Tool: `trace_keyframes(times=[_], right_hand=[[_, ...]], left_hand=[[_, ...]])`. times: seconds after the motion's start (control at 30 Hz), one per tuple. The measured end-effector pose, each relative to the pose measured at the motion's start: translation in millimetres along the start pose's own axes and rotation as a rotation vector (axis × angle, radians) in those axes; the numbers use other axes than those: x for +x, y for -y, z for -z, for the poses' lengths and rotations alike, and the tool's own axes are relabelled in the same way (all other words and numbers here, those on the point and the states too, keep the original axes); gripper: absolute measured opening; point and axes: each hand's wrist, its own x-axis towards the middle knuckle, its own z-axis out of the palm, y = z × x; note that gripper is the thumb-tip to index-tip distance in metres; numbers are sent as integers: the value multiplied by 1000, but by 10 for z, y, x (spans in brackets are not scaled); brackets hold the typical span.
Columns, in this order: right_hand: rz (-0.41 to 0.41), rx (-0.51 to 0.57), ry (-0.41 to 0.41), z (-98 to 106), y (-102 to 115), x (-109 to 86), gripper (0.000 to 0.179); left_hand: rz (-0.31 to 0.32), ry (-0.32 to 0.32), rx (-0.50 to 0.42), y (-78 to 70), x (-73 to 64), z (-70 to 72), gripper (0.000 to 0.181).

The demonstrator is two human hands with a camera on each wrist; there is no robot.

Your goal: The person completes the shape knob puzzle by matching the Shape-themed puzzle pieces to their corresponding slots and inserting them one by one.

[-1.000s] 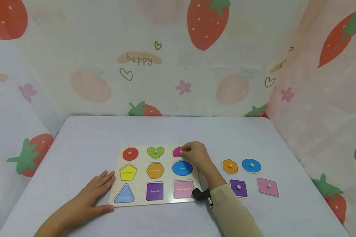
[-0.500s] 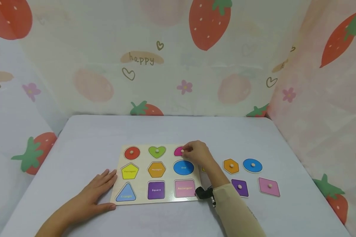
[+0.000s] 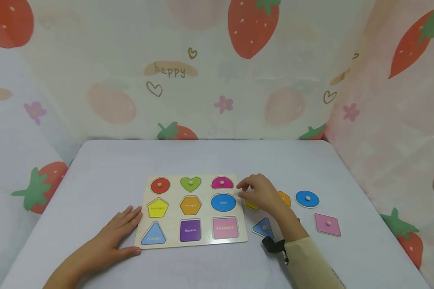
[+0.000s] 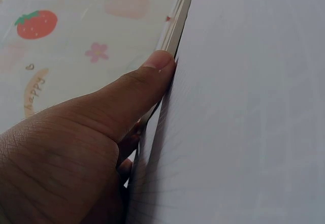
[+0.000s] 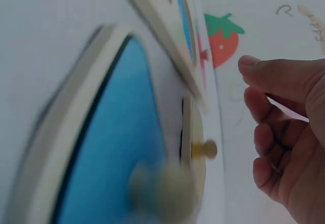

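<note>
A wooden shape puzzle board point(image 3: 173, 218) lies on the white table. In its top row sit a red circle point(image 3: 160, 185), a green heart point(image 3: 190, 184) and a magenta semicircle point(image 3: 222, 183), each with a knob. My left hand point(image 3: 101, 239) rests at the board's left edge, thumb tip against the edge in the left wrist view. Just right of the board hovers my right hand point(image 3: 260, 193), fingers loosely bent and holding nothing. Beneath it a yellow pentagon piece point(image 3: 252, 205) and an orange hexagon piece point(image 3: 284, 198) are partly hidden.
A blue triangle piece point(image 3: 262, 228) lies near the board's right edge, by the black wrist camera point(image 3: 273, 245). Farther right are a blue oval piece point(image 3: 307, 199) and a pink rectangle piece point(image 3: 327, 224). The right forearm hides most of a purple square piece. Strawberry-print cloth walls surround the table.
My right hand has let go of the magenta semicircle's knob and moved right, off the board. The semicircle stays in the top right recess. My left hand keeps its place.
</note>
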Motion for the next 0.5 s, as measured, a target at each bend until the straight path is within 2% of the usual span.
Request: trace_keyframes(times=[0.17, 0.4, 0.5], right_hand=[[-1, -26, -28, 58, -163, -102, 17], [-74, 68, 37, 42, -367, -144, 18], [-78, 83, 54, 27, -412, -148, 20]], left_hand=[[6, 7, -5, -25, 8, 11, 102], [10, 9, -10, -35, 24, 9, 102], [10, 9, -15, -34, 14, 7, 102]])
